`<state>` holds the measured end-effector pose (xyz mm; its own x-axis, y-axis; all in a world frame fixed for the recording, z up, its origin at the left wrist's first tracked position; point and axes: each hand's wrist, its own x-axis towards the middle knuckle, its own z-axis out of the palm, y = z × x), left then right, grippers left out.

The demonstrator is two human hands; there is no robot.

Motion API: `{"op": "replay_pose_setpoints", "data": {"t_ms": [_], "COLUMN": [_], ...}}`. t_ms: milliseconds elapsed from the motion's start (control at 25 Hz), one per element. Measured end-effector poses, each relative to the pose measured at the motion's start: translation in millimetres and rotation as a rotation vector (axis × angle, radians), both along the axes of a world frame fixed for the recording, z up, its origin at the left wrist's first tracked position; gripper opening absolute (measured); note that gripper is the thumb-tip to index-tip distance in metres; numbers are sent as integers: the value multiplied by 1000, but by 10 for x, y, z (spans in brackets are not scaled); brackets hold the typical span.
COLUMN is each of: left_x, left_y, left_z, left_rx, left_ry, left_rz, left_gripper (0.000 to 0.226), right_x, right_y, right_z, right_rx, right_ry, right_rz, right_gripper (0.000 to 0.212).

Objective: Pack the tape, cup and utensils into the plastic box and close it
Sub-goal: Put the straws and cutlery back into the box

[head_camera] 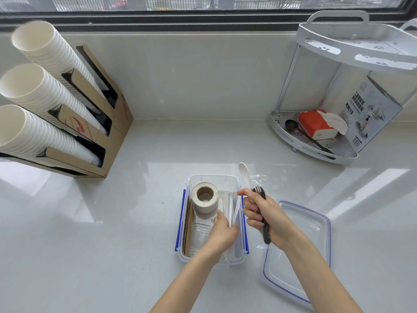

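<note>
Plastic box (235, 179) on bench, open: tape (205, 197) and clear cup (198, 236) inside. Left hand (222, 231) pinches white utensils (228, 206) in box. Right hand (264, 216), grip closed round spoon (244, 175) and black fork (261, 193). Step: loading utensils. Next: lower these in, fetch lid (300, 249) lying just right.

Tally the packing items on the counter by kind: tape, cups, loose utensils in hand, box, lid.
Tape roll: 1
Clear cup: 1
Utensils in the right hand: 2, a white spoon and a black fork
Plastic box: 1
Lid: 1
Total: 6
</note>
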<state>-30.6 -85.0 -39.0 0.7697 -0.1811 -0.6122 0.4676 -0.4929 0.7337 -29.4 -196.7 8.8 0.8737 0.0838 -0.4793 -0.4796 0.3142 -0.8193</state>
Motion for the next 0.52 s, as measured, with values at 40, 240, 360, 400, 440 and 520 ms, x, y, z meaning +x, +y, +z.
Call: {"op": "replay_pose_setpoints", "data": {"t_ms": [40,240,360,400,440,520], "left_x": [-8,-81,-114,-124,-133,-147], "left_y": [8,1,15,20,22,18], "left_z": [-19,22,68,75,82,94], "left_rx": [-2,-11,-4,1,4,-4], "left_ry": [-5,-99,-136,-142,-153,-182], "left_rz": [-13,-77,-123,-125,-125,-129], "left_gripper": [55,55,58,59,60,62], "right_x": [-3,-17,-17,-16,-17,-16], "right_y": [3,25,22,23,26,32], "right_z": [-1,-2,-10,-12,-14,-16], "right_rx": [-2,-5,-3,-4,-5,-7], "right_ry": [1,4,3,3,3,1], "right_rz": [5,13,23,25,25,24], "right_gripper": [19,18,18,18,18,18]}}
